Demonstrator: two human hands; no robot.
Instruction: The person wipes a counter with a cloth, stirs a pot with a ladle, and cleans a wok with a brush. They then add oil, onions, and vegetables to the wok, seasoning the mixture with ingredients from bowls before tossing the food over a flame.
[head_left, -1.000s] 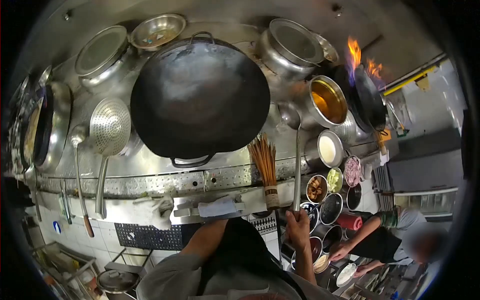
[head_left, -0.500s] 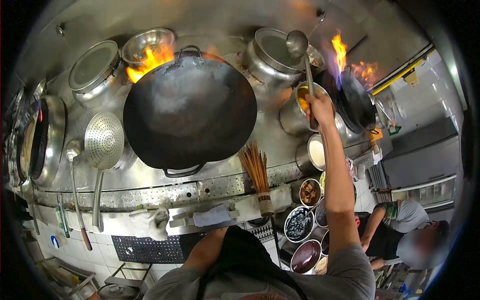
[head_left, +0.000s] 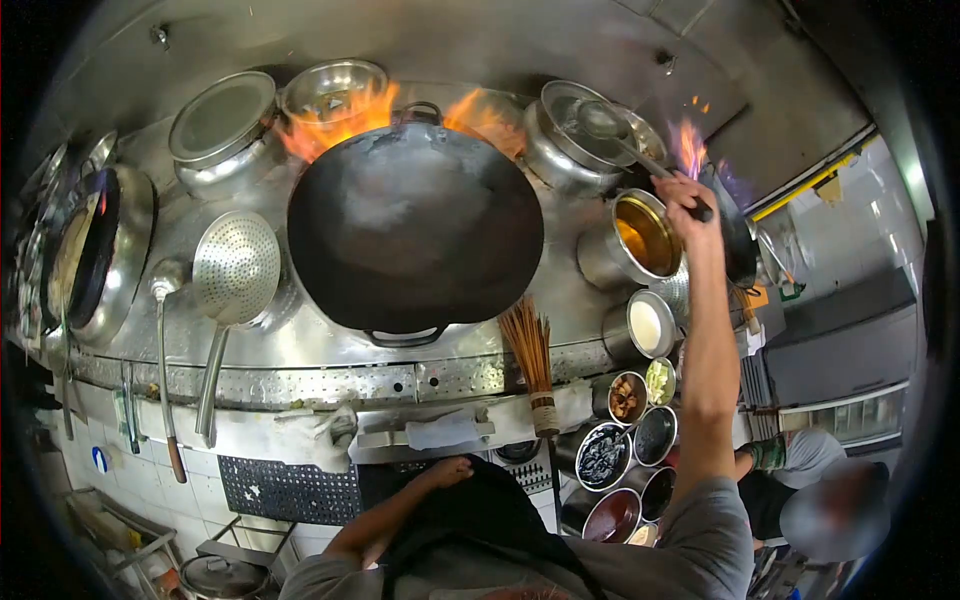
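Note:
My right hand [head_left: 688,207] is wrapped round the dark handle end of a metal ladle [head_left: 603,120], whose bowl hangs over the lidded pot at the back right. Below the ladle stands a pot of orange-brown oil [head_left: 646,236]. My left hand [head_left: 450,471] is held low near my apron, below the counter edge, with its fingers curled; whether it holds anything is hidden. In the centre a large black wok [head_left: 415,230] sits tilted over the burner, with orange flames behind its rim.
A perforated skimmer [head_left: 236,268] and a long ladle [head_left: 167,276] lie on the left. A bamboo brush [head_left: 530,350] leans at the front edge. Sauce containers [head_left: 603,457] stand below my right arm. A second wok with flames is behind my hand; a co-worker [head_left: 815,460] is at the right.
My right hand has turned the ladle from nearly upright to slanting left. My left hand has come into view near the apron. The view has shifted, and flames behind the wok are larger.

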